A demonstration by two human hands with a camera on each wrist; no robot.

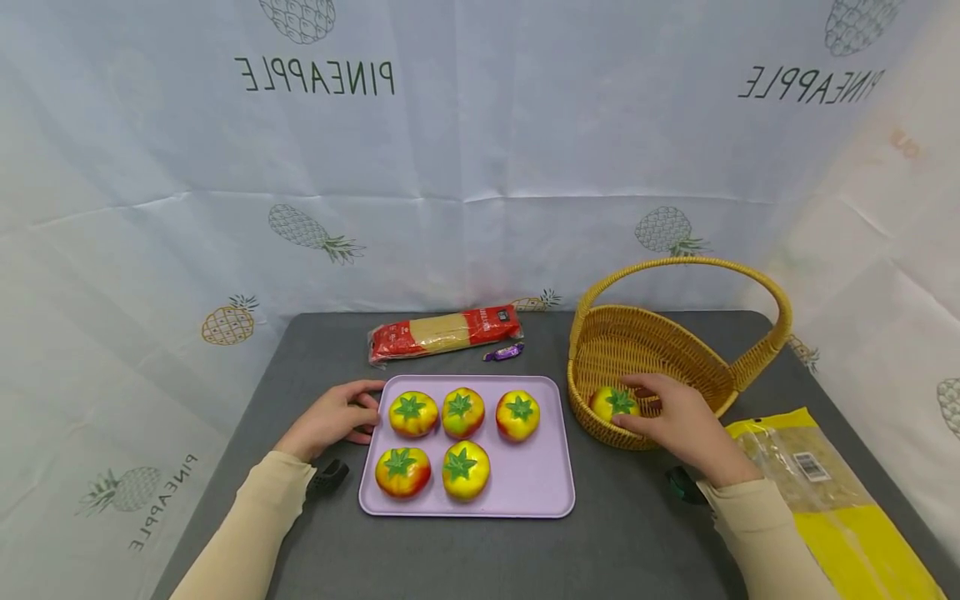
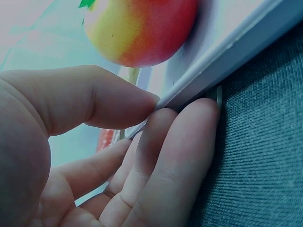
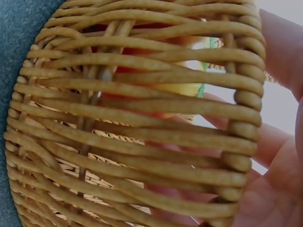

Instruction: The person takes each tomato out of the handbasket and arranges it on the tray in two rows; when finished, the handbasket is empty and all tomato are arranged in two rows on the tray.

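The right hand (image 1: 678,421) curls around one red-yellow toy tomato (image 1: 613,403) inside the woven wicker basket (image 1: 652,337). The left hand (image 1: 333,418) pinches the lilac plastic tray's (image 1: 525,483) left rim; five such tomatoes sit on it

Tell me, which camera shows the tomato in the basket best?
The head view: the tomato sits in the basket under the right hand. The right wrist view shows only slivers of it through the weave. The left wrist view misses it.

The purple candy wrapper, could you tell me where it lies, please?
In the head view, the purple candy lies on the grey table between the spaghetti packet and the lilac tray.
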